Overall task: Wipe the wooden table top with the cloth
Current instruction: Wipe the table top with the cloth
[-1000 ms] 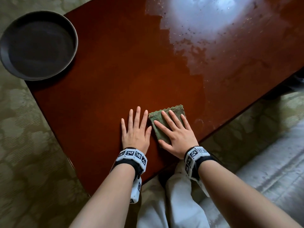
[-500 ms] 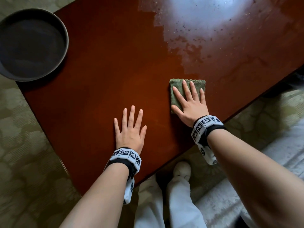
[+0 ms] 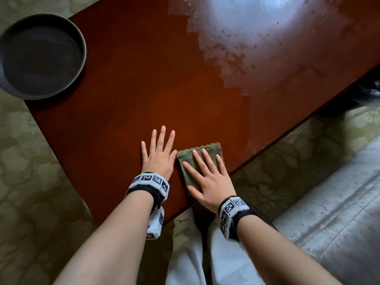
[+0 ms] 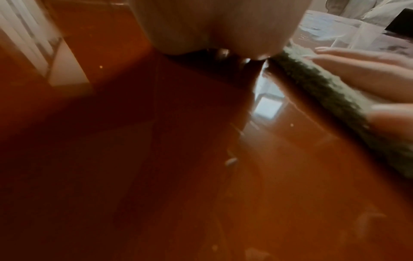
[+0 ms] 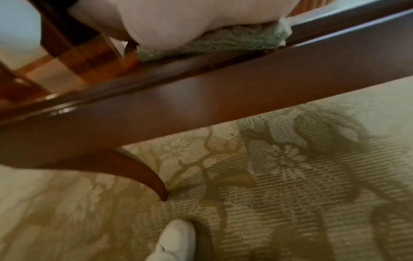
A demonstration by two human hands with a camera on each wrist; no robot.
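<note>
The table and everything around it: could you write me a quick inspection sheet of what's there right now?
Surface: wooden table top, glossy, with specks and smears in the glare at its far end.
Job's things: green cloth, flat near the near edge.
Clutter: dark bowl at the far left corner.
Hands: right hand presses flat on the cloth; left hand lies flat on the wood beside it.
Cables: nothing seen.
Surroundings: patterned carpet, a white shoe.

Dark round shallow dish (image 3: 41,56) at the far left, overhanging a corner, patterned olive floral carpet (image 3: 30,182) beneath, pale grey ribbed mat (image 3: 333,212) at right, white trouser legs (image 3: 205,260), white shoe toe (image 5: 174,242) on the carpet.
</note>
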